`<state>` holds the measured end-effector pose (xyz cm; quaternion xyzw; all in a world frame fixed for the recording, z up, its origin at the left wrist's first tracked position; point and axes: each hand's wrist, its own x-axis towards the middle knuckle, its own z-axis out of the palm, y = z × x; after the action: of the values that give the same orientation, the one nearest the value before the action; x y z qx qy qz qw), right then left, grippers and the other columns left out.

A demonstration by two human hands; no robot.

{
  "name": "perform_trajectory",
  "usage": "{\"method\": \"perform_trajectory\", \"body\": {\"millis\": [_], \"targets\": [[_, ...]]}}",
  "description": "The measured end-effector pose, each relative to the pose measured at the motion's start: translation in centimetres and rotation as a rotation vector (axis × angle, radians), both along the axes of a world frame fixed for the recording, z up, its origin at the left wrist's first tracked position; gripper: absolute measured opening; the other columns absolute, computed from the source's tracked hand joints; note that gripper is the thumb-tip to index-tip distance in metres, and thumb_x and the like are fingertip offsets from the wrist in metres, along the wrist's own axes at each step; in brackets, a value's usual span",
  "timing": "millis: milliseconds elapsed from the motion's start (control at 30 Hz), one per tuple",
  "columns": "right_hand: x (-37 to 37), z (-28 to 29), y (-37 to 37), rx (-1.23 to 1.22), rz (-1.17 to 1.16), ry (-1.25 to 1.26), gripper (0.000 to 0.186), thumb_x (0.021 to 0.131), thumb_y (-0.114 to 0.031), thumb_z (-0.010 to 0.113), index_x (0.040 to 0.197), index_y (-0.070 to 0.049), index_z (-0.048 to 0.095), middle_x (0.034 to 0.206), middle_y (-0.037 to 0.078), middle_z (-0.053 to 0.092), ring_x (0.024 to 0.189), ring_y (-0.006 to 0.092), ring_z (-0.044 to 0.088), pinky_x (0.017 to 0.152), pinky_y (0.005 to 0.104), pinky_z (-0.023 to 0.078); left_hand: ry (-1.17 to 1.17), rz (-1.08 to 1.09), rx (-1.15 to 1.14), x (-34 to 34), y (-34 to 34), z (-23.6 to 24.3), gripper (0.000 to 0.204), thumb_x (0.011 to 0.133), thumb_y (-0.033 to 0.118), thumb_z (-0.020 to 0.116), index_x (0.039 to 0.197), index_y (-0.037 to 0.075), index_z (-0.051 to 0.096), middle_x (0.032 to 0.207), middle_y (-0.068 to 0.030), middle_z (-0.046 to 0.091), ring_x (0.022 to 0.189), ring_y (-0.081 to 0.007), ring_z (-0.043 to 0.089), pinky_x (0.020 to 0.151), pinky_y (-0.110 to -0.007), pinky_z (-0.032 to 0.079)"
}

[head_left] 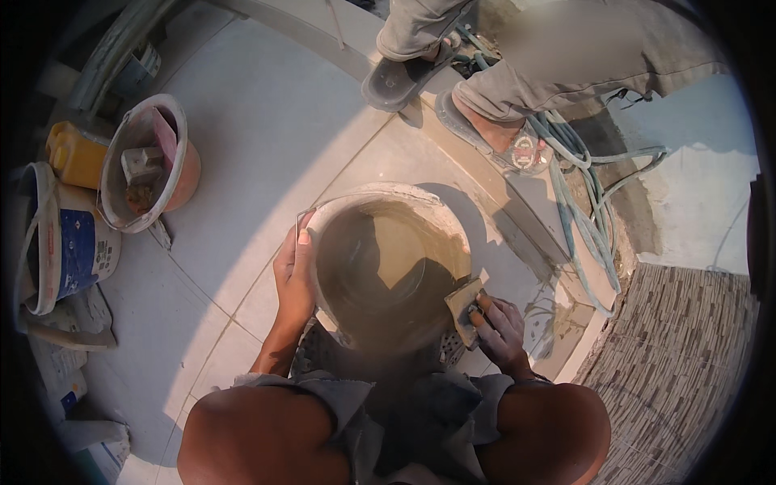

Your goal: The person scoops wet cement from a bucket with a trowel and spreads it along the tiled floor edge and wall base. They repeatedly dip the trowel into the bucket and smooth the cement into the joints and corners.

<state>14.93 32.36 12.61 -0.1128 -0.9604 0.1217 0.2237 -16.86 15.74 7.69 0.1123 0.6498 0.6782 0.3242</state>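
A round, pale, dirt-crusted bucket [388, 192] stands on the floor between my knees, with murky grey-brown water [356, 267] inside. My left hand [294, 275] is closed on the left side of its rim, near the wire handle. At the lower right of the rim, my right hand [503, 333] grips a flat, squarish tan pad [461, 311]. The pad is tilted and overlaps the bucket's edge in view; whether it touches the rim I cannot tell. Its exact kind is unclear.
On the left stand a smaller bucket [188, 174] holding tools, a yellow jerrycan [75, 158] and a white-and-blue bucket [110, 242]. Ahead, another person's sandalled foot [489, 120] rests by a raised step [517, 182]. A green hose [600, 230] lies coiled at right, beyond striped tiles [679, 356].
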Motion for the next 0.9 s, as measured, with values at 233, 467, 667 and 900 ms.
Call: {"method": "perform_trajectory", "body": {"millis": [233,467,667,900], "targets": [[3.9,-0.5,-0.7,0.049,0.062,-0.171,0.039,0.080,-0.009,0.070,0.119,-0.013,0.076,0.127,0.007,0.069,0.096,0.0278,0.067,0.077,0.0399,0.058,-0.001,-0.032,0.066,1.1,0.8,0.0,0.053,0.113,0.036,0.046,0.147,-0.003,0.056,0.140,-0.0116,0.061,0.132,-0.0193,0.053,0.116,-0.034,0.037],[12.2,-0.4,3.6,0.016,-0.274,-0.317,0.039,0.084,0.008,0.066,0.122,0.000,0.069,0.117,0.016,0.072,0.087,0.0329,0.067,0.074,0.0408,0.057,-0.074,-0.031,0.041,1.2,1.3,0.4,0.054,0.113,0.037,0.047,0.151,0.000,0.052,0.146,-0.0124,0.058,0.135,-0.0207,0.053,0.117,-0.036,0.038],[4.2,6.6,3.1,-0.243,-0.339,-0.245,0.045,0.082,0.011,0.065,0.127,0.004,0.064,0.108,0.016,0.072,0.086,0.0303,0.067,0.072,0.0381,0.054,-0.187,-0.022,0.024,2.3,2.6,3.1,0.058,0.111,0.038,0.051,0.154,0.000,0.048,0.151,-0.0139,0.054,0.140,-0.0219,0.050,0.118,-0.037,0.038],[-1.1,7.3,3.4,-0.211,-0.150,-0.481,0.035,0.085,0.005,0.068,0.120,0.003,0.062,0.094,0.017,0.062,0.084,0.0360,0.061,0.071,0.0469,0.050,-0.162,-0.058,0.087,4.9,5.7,7.0,0.053,0.112,0.029,0.053,0.154,-0.003,0.047,0.151,-0.0151,0.054,0.140,-0.0203,0.048,0.119,-0.035,0.034]]}}
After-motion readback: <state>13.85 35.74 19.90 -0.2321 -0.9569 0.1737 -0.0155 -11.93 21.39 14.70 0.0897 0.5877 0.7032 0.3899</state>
